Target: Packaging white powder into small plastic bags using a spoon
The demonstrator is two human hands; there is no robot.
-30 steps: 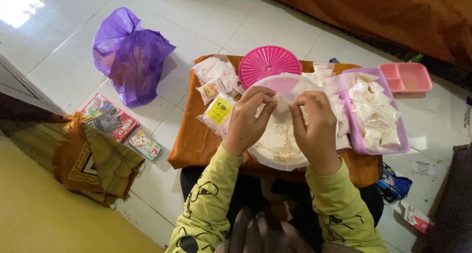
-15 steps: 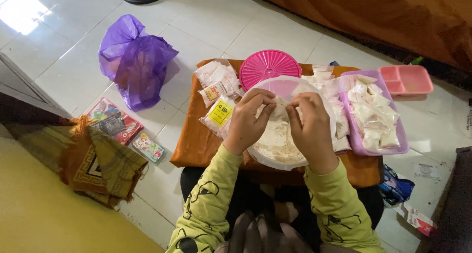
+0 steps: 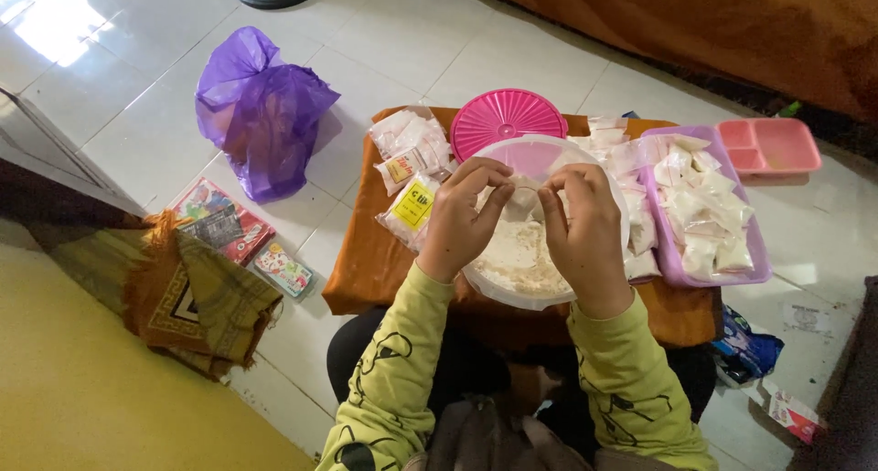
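Both my hands are raised over a round white bowl (image 3: pixel 512 293) of pale powder on a low table under an orange cloth (image 3: pixel 366 261). My left hand (image 3: pixel 462 219) and my right hand (image 3: pixel 585 233) pinch a small clear plastic bag (image 3: pixel 523 199) between their fingertips, above the powder. A pink round lid (image 3: pixel 508 122) lies just behind the bowl. To the right, a purple tray (image 3: pixel 672 270) holds several small filled white packets (image 3: pixel 704 206).
Packs of small plastic bags (image 3: pixel 412 174) lie left of the bowl. A purple plastic bag (image 3: pixel 261 114) and colourful booklets (image 3: pixel 219 219) are on the tiled floor at left, beside a brown patterned mat (image 3: pixel 183 297). A pink compartment box (image 3: pixel 768 146) sits at right.
My hands stay together over the bowl, the fingers working the small bag slightly. The view has shifted a little; nothing else has moved.
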